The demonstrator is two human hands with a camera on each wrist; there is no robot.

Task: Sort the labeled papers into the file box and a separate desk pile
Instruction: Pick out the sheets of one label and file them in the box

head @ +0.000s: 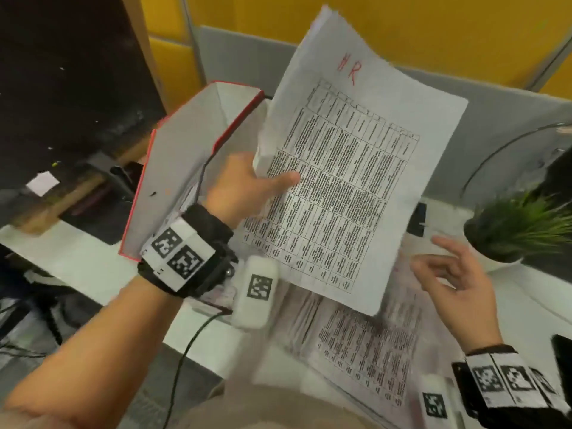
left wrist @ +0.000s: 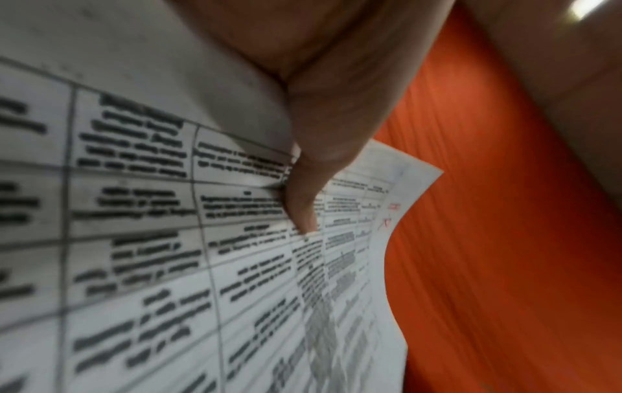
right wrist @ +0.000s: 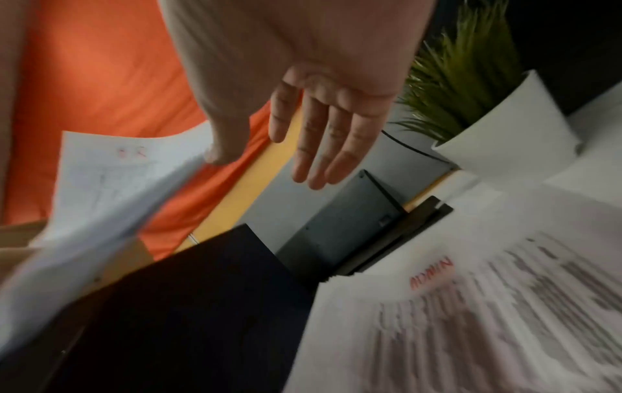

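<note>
Matt printed paper sheet (head: pixel 356 168), matt grey cardboard file box (head: pixel 185 144)

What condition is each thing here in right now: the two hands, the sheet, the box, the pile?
Left hand: pinches the HR sheet, thumb on top.
HR sheet: lifted, curved, beside the box opening.
Right hand: open, holding nothing.
File box: upright, open at the top.
Desk pile: lying flat; the top sheet reads ADMIN in the right wrist view.
</note>
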